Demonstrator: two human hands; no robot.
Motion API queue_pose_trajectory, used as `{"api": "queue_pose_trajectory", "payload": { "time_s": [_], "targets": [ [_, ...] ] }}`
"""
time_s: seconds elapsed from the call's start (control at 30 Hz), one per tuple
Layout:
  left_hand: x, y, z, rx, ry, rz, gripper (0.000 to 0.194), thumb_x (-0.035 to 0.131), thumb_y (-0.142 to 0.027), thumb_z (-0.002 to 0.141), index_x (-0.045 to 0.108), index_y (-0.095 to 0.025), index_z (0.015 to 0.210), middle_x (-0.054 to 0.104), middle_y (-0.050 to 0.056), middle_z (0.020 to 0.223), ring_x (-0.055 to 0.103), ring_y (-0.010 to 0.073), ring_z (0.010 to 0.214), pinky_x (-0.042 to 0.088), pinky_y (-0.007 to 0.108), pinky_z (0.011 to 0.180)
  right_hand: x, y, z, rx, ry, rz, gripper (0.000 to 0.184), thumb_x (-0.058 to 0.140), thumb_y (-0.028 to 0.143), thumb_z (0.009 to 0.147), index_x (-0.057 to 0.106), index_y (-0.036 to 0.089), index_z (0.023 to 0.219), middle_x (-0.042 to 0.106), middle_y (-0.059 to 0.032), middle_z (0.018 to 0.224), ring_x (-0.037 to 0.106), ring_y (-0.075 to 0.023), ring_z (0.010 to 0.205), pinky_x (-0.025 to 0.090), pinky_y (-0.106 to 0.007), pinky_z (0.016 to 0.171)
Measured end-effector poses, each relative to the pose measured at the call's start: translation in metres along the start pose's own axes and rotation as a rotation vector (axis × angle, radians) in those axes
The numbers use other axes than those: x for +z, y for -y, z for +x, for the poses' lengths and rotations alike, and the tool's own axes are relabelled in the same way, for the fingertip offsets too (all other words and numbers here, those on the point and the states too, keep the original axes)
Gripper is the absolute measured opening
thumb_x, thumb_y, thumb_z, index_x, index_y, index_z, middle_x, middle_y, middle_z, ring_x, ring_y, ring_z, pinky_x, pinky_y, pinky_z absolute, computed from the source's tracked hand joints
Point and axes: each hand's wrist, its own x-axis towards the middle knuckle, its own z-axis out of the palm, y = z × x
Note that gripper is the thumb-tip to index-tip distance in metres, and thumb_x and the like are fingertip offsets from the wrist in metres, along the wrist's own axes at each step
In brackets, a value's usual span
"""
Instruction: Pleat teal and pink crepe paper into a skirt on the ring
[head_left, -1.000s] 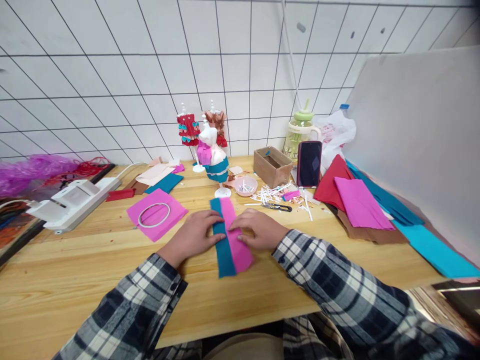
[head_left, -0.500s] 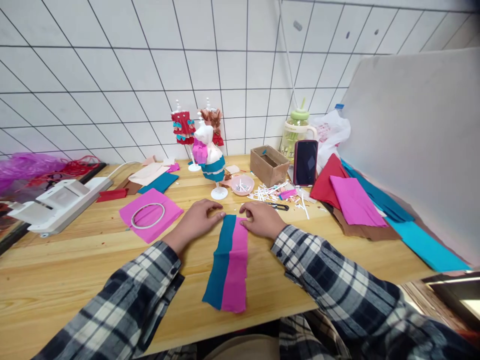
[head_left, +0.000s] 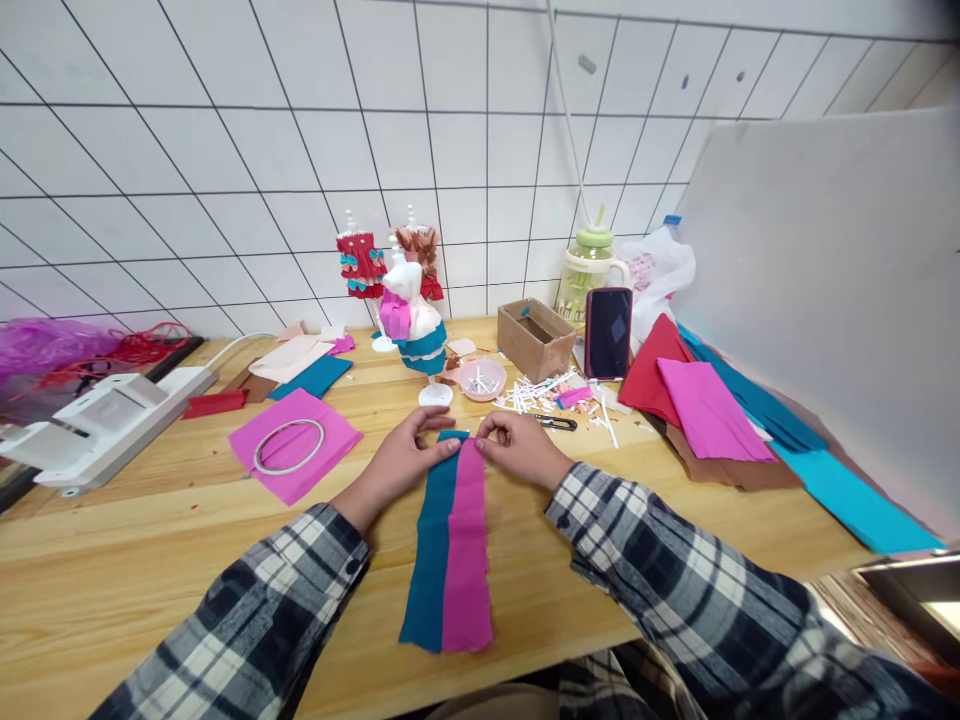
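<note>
A long strip of crepe-like paper lies lengthwise in front of me, with a teal strip (head_left: 433, 550) on the left and a pink strip (head_left: 469, 560) overlapping it on the right. My right hand (head_left: 521, 448) pinches the far end of the pink strip between thumb and fingertips. My left hand (head_left: 401, 455) rests at the far left corner, its thumb touching the teal strip and its fingers spread apart from the thumb. Just beyond the hands stands a small white dress form (head_left: 406, 283) wearing teal and pink paper.
Left lies a pink sheet (head_left: 300, 480) with a white ring (head_left: 257, 460); a power strip (head_left: 127, 430) is farther left. Small snips (head_left: 555, 423), paper scraps (head_left: 536, 393), a cardboard box (head_left: 525, 350) and a phone (head_left: 608, 333) stand behind. Folded colored paper (head_left: 712, 410) is at right.
The strips have turned straighter and slid toward me, showing more length. Both hands have shifted from the strips' middle to their far end, where my right fingers now pinch the pink edge.
</note>
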Motion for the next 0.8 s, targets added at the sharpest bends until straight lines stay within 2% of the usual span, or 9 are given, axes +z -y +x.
{"api": "queue_pose_trajectory", "payload": {
  "time_s": [0.1, 0.17, 0.2, 0.27, 0.37, 0.47, 0.6, 0.67, 0.8],
  "targets": [
    [0.003, -0.002, -0.004, -0.128, 0.096, -0.136, 0.049, 0.074, -0.053, 0.070, 0.069, -0.014, 0.098, 0.073, 0.010, 0.098, 0.066, 0.0230, 0.083, 0.051, 0.034, 0.075, -0.008, 0.005, -0.001, -0.071, -0.018, -0.011, 0.011, 0.063, 0.029, 0.082, 0.065, 0.019, 0.086, 0.060, 0.0030, 0.071, 0.050, -0.0106, 0.063, 0.035, -0.022, 0.061],
    [0.006, -0.003, -0.007, -0.176, 0.087, -0.278, 0.045, 0.073, -0.053, 0.071, 0.070, -0.014, 0.095, 0.074, 0.008, 0.091, 0.066, 0.0207, 0.075, 0.051, 0.032, 0.070, -0.021, 0.004, -0.001, -0.130, -0.022, -0.115, 0.017, 0.064, 0.033, 0.083, 0.064, 0.019, 0.093, 0.065, -0.0004, 0.085, 0.054, -0.0131, 0.076, 0.038, -0.024, 0.069],
    [0.006, -0.003, -0.009, -0.190, 0.066, -0.339, 0.044, 0.074, -0.051, 0.071, 0.070, -0.015, 0.096, 0.075, 0.008, 0.091, 0.066, 0.0198, 0.074, 0.051, 0.031, 0.069, -0.030, 0.000, -0.001, -0.112, -0.059, -0.199, 0.019, 0.061, 0.034, 0.086, 0.063, 0.019, 0.097, 0.066, -0.0023, 0.090, 0.056, -0.0149, 0.083, 0.039, -0.025, 0.074],
    [0.008, -0.004, -0.012, -0.210, 0.035, -0.419, 0.041, 0.075, -0.048, 0.072, 0.070, -0.015, 0.097, 0.075, 0.006, 0.091, 0.065, 0.0182, 0.072, 0.050, 0.029, 0.067, -0.048, -0.010, 0.000, 0.028, -0.142, -0.413, 0.019, 0.055, 0.035, 0.089, 0.063, 0.018, 0.095, 0.066, -0.0063, 0.092, 0.056, -0.0184, 0.089, 0.038, -0.029, 0.079],
    [0.009, -0.006, -0.016, -0.237, 0.047, -0.521, 0.033, 0.076, -0.042, 0.074, 0.071, -0.015, 0.093, 0.075, 0.006, 0.088, 0.065, 0.0165, 0.072, 0.050, 0.027, 0.068, -0.066, -0.027, -0.001, 0.196, -0.071, -0.631, 0.026, 0.062, 0.044, 0.084, 0.065, 0.018, 0.087, 0.065, -0.0108, 0.098, 0.056, -0.0249, 0.097, 0.038, -0.033, 0.079],
    [0.011, -0.008, -0.019, -0.246, 0.059, -0.594, 0.030, 0.076, -0.039, 0.075, 0.071, -0.016, 0.093, 0.075, 0.005, 0.088, 0.065, 0.0165, 0.074, 0.051, 0.028, 0.072, -0.071, -0.034, -0.003, 0.251, 0.004, -0.704, 0.028, 0.065, 0.044, 0.080, 0.065, 0.017, 0.088, 0.064, -0.0116, 0.100, 0.058, -0.0255, 0.094, 0.039, -0.033, 0.076],
    [0.014, -0.009, -0.021, -0.229, 0.032, -0.597, 0.030, 0.076, -0.039, 0.074, 0.072, -0.016, 0.094, 0.075, 0.005, 0.091, 0.066, 0.0169, 0.077, 0.050, 0.028, 0.075, -0.070, -0.026, -0.005, 0.173, 0.040, -0.709, 0.016, 0.060, 0.033, 0.083, 0.063, 0.017, 0.080, 0.065, -0.0107, 0.095, 0.058, -0.0238, 0.094, 0.038, -0.030, 0.075],
    [0.014, -0.010, -0.021, -0.224, 0.031, -0.579, 0.030, 0.076, -0.040, 0.074, 0.073, -0.015, 0.091, 0.075, 0.006, 0.090, 0.065, 0.0168, 0.076, 0.050, 0.027, 0.073, -0.070, -0.022, -0.005, 0.136, 0.065, -0.693, 0.014, 0.053, 0.027, 0.087, 0.062, 0.016, 0.088, 0.067, -0.0112, 0.092, 0.060, -0.0226, 0.088, 0.037, -0.029, 0.070],
    [0.014, -0.008, -0.021, -0.244, 0.040, -0.554, 0.032, 0.076, -0.042, 0.074, 0.073, -0.015, 0.091, 0.076, 0.006, 0.088, 0.064, 0.0155, 0.072, 0.049, 0.026, 0.070, -0.071, -0.017, -0.008, 0.158, 0.100, -0.675, 0.029, 0.043, 0.019, 0.092, 0.055, 0.015, 0.118, 0.070, -0.0129, 0.093, 0.065, -0.0241, 0.080, 0.038, -0.030, 0.064]
  ]
}}
